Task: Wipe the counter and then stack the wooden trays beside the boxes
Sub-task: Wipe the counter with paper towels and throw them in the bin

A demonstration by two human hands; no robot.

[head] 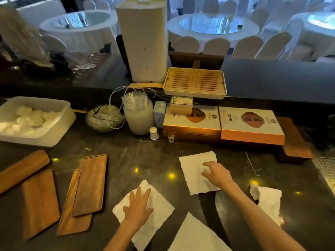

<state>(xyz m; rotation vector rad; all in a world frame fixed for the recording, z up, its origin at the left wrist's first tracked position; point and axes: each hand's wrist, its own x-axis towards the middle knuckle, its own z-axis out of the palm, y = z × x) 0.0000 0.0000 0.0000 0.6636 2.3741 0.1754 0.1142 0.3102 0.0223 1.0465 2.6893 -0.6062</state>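
Note:
My left hand [138, 205] lies flat, fingers spread, on a white paper towel [159, 211] on the dark marble counter [145, 160]. My right hand [216, 173] presses on a second paper towel [194, 167] further right. Several wooden trays lie at the left: one [90, 183] rests on top of another [70, 220], a third [39, 201] lies beside them, a fourth [21, 169] is at the far left. Two orange-and-white boxes [192, 122] [252, 124] stand at the back of the counter.
More paper towels lie at the bottom [195, 234] and at the right [270, 201]. A white tub [59, 124], a plastic jar [138, 115], a small cup [154, 133], a shot glass [171, 138] and a slatted tea tray [194, 82] line the back. A wooden board [293, 140] lies right.

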